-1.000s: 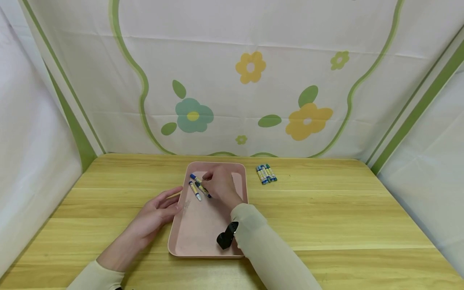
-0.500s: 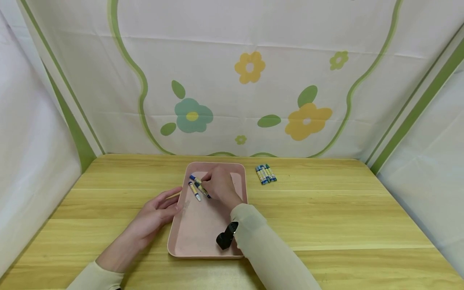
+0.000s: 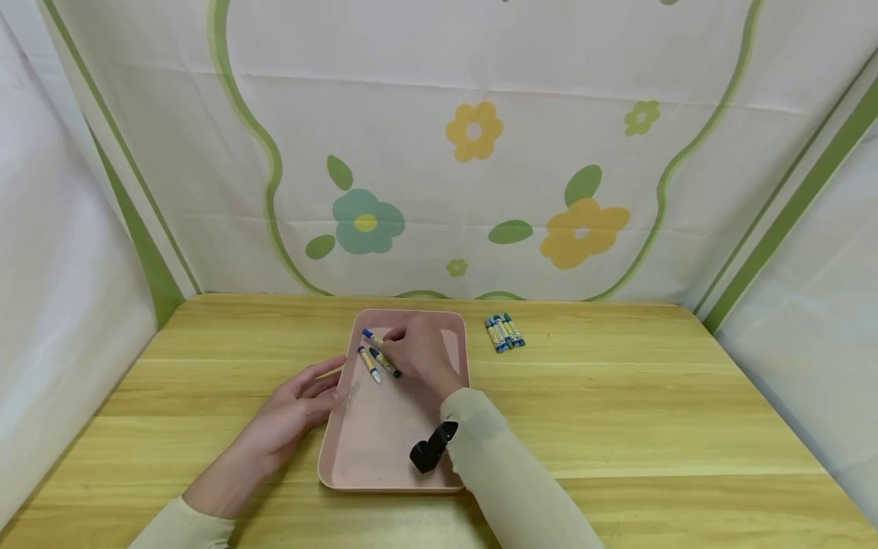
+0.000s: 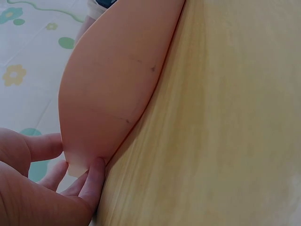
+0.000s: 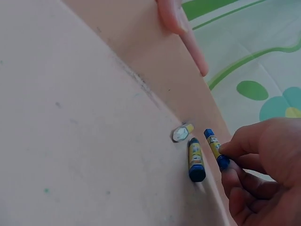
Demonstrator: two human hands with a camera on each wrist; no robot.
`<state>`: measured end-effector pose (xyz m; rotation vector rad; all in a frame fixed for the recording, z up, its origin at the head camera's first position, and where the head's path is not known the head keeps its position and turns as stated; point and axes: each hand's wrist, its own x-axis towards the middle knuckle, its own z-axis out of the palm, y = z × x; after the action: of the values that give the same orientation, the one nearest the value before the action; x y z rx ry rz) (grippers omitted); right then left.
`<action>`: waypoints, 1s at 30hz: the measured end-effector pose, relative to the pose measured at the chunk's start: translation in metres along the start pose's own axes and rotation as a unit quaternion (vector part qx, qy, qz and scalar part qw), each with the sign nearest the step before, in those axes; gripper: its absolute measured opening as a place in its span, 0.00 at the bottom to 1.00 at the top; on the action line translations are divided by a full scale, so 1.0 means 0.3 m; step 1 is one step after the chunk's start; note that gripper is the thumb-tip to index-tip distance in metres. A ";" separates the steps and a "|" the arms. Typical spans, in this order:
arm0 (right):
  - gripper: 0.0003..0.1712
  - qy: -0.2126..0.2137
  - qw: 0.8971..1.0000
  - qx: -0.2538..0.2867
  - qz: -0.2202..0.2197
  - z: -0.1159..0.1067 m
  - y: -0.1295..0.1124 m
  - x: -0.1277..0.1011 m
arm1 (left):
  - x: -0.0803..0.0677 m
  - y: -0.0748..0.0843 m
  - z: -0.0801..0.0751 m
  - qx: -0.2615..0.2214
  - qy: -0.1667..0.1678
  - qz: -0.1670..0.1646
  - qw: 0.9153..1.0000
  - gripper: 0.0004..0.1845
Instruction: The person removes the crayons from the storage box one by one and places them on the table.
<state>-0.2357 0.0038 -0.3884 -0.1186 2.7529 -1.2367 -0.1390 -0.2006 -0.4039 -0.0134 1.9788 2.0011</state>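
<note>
A pink tray (image 3: 384, 442) sits near the middle of the table (image 3: 652, 412). Three crayons lie in its far left corner. The right hand (image 3: 418, 354) is over them. Its fingertips (image 5: 225, 153) pinch the end of the top crayon (image 3: 373, 336). The dark crayon (image 5: 196, 161) lies just beside it. The pale crayon (image 3: 369, 364) lies closest to the tray's left wall.

The left hand (image 3: 295, 412) rests on the table at the tray's left edge. Its fingers (image 4: 94, 181) are loose and straight and touch the tray's wall. It holds nothing.

A little bunch of crayons (image 3: 504, 330) lies on the table by the tray's far right corner. A thin stick (image 3: 329, 371) peeks out just past the left hand.

What could go wrong? The pinch is only on the tip of the crayon, so it could slip out and roll. The three crayons lie very close together, so the fingers could bump the dark one and push it away. The tray could slide if the right hand presses on it and the left hand does not hold it firm. Crayons are soft, so a hard squeeze could snap one.
</note>
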 end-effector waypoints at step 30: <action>0.07 0.103 0.992 0.035 -0.058 -0.065 0.002 -0.020 | 0.003 0.002 0.002 -0.001 0.002 0.001 1.000 0.36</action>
<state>-0.2325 0.0193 -0.3755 -0.1554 2.9086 -1.4491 -0.1399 -0.1998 -0.4034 -0.0147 1.9800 2.0066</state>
